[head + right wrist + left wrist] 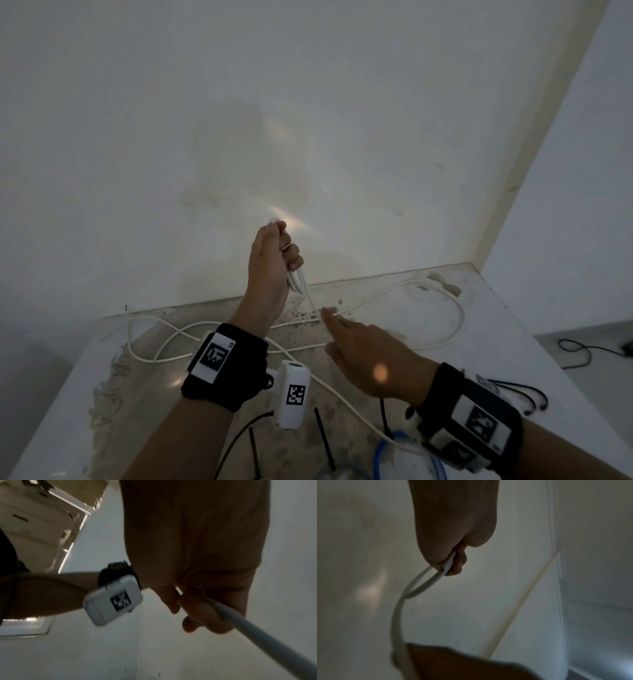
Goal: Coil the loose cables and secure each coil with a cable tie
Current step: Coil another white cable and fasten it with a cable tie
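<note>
The left hand [274, 260] is up in the air, fingers curled tight around small loops of the white cable [394, 291]. The right hand [370, 356] is lower (just over the counter [496, 325]) and pinches the same cable as it runs down. The rest lies in big loose loops on the counter. Black cable ties [325, 438] and a blue cable [380, 452] lie nearer the person.

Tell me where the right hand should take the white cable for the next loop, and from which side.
Grip the white cable on the taut stretch just below the small loops held in the left hand, where the right hand already pinches it. Come from above, thumb and fingers across it: that stretch rises clear of the table, while the rest lies slack in curves.
</note>
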{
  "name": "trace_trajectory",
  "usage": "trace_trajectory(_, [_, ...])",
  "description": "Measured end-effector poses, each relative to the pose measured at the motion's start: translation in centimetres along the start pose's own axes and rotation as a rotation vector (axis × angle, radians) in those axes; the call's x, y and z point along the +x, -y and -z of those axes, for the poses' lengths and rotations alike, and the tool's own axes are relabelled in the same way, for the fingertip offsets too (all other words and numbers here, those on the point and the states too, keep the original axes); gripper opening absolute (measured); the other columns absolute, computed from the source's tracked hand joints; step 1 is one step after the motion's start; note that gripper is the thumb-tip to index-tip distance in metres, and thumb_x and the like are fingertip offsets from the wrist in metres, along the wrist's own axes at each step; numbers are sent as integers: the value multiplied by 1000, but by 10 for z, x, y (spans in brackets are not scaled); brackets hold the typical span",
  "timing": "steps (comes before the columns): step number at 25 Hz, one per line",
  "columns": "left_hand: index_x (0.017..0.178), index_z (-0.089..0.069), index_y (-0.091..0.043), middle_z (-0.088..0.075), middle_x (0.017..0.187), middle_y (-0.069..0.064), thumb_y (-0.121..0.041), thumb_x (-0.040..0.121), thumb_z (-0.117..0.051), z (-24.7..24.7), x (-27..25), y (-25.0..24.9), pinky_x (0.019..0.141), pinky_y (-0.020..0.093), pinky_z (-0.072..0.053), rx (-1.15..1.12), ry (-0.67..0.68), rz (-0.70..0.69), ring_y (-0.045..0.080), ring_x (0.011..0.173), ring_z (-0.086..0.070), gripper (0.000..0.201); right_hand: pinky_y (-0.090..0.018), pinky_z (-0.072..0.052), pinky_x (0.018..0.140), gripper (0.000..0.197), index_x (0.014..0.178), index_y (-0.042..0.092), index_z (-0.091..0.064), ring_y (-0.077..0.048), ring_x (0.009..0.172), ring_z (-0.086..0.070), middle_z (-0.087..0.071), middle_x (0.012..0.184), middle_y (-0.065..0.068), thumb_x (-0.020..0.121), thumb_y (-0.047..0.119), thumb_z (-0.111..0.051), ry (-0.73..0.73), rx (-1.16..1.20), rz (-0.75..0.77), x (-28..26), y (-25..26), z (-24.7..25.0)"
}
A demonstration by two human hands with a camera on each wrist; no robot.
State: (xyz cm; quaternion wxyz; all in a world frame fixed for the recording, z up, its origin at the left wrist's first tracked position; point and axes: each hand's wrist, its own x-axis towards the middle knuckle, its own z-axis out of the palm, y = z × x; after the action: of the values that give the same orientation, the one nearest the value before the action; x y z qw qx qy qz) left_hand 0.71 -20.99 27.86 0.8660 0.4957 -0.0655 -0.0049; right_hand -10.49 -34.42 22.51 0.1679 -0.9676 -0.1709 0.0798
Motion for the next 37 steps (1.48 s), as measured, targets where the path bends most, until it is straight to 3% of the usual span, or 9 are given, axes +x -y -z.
trace_trajectory(6, [102,-44,-12,-32,71,-2,-18,107,-25,12,4,2,53,23,-49,308,-30,-253,5,48,-36,21,-36,-50,92,46,151,23,-30,-20,108,-57,-54,131,-1,105,29,-36,-46,19,117,-38,12,27])
trace_trajectory(11, [103,-48,-11,-44,65,-6,-22,107,-27,2,-22,17,70,37,-60,205,139,7,15,53,-62,24,-29,-47,72,30,123,22,-61,-7,77,-53,-52,92,13,105,24,-37,-174,74,223,-29,1,66])
trace_trajectory(15, [110,-47,-3,-51,81,8,-27,107,-29,-13,-47,10,43,25,-48,450,333,113,17,49,-61,30,-25,-44,62,29,102,17,-68,-8,63,-55,-65,79,6,104,14,-39,-225,384,237,-18,-16,75])
trace_trajectory(18, [94,-55,-4,-58,72,7,-29,106,-31,-17,-59,8,39,21,-33,566,494,244,18,39,-47,37,-29,-48,60,22,96,16,-69,-12,61,-59,-68,75,5,100,12,-48,-315,409,237,-12,-27,81])
trace_trajectory(22, [84,-66,-10,-33,47,-2,-29,103,-32,-16,-52,4,38,19,-11,243,484,541,6,31,-20,43,-25,-37,52,11,91,24,-62,-12,50,-42,-55,58,3,88,30,-71,-541,544,155,-5,-41,82])
trace_trajectory(27, [86,-63,-9,-26,44,-7,-36,98,-37,-12,-48,8,31,17,-12,7,527,692,2,29,-21,40,-23,-41,68,20,97,24,-69,-12,73,-53,-60,84,2,100,32,-51,-609,616,164,9,-57,55])
trace_trajectory(31, [74,-52,-17,-22,47,-8,-39,101,-33,2,-35,-4,29,17,-17,-311,497,606,6,35,-13,40,-19,-37,62,35,95,40,-65,-7,60,-42,-50,67,11,107,27,-35,-499,759,30,7,-83,21])
trace_trajectory(34, [76,-46,-19,-27,51,-6,-39,103,-28,22,-18,-24,30,16,-22,-406,380,396,7,41,-12,38,-30,-42,58,30,113,30,-68,-16,60,-39,-43,70,-3,106,29,-38,-366,919,-117,0,-117,-5])
trace_trajectory(37, [76,-44,-19,-32,52,-7,-37,104,-26,36,-6,-33,29,16,-23,-391,212,231,7,41,-13,38,-22,-38,51,21,108,29,-67,-11,55,-41,-54,70,0,103,29,-47,-315,825,-217,0,-132,-20])
